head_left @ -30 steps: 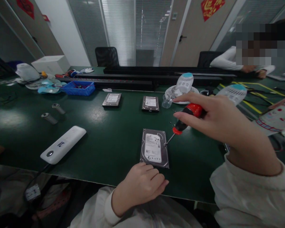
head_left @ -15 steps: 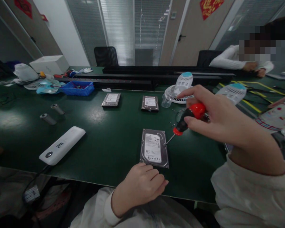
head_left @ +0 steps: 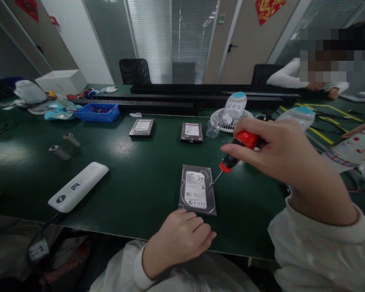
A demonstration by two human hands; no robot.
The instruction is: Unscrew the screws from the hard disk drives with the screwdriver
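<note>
My right hand [head_left: 270, 146] grips a red and black screwdriver [head_left: 229, 160] by its handle, thumb along the near side and fingers over the top. The screwdriver leans, its tip down on the right edge of a hard drive [head_left: 197, 190]. This drive lies flat, white label up, with a grey metal cover. My left hand [head_left: 179, 237] is curled closed, palm down, its knuckles against the drive's near edge; the inside of the fist is hidden. Several small screws [head_left: 218, 157] lie beyond the drive, partly behind the screwdriver.
Two more hard drives [head_left: 142, 127] [head_left: 191, 132] lie farther back. A white power bank [head_left: 79, 187] and two metal cylinders [head_left: 59, 153] are on the left, near a blue tray [head_left: 99, 112]. Beyond my right hand stand a clear cup [head_left: 213, 129] and fan parts [head_left: 235, 106]. Another person sits far right.
My right index finger has bent from stretched out to curled over the handle, and the thumb has slid forward. The handle has shifted slightly left; the tip and left hand stay put.
</note>
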